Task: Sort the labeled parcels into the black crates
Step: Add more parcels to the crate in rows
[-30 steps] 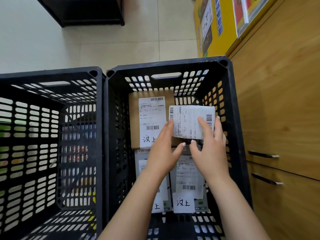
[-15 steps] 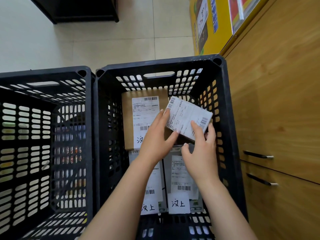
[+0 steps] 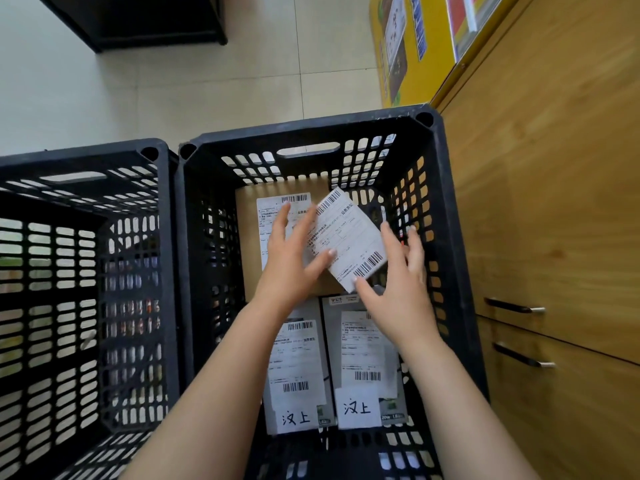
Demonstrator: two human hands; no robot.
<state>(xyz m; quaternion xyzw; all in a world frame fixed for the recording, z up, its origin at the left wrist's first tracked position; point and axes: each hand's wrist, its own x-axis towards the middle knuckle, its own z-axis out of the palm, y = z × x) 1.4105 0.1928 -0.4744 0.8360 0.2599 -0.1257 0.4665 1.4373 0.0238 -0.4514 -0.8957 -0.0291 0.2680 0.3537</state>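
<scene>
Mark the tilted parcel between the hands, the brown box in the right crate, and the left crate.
tilted parcel (image 3: 349, 233): head view, middle of its white label.
brown box (image 3: 249, 223): head view, bare cardboard left of its label.
left crate (image 3: 86, 161): head view, top rim of its far wall.

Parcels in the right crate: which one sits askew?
The small white parcel, turned diagonally over the brown box; that box and both grey parcels lie square.
</scene>
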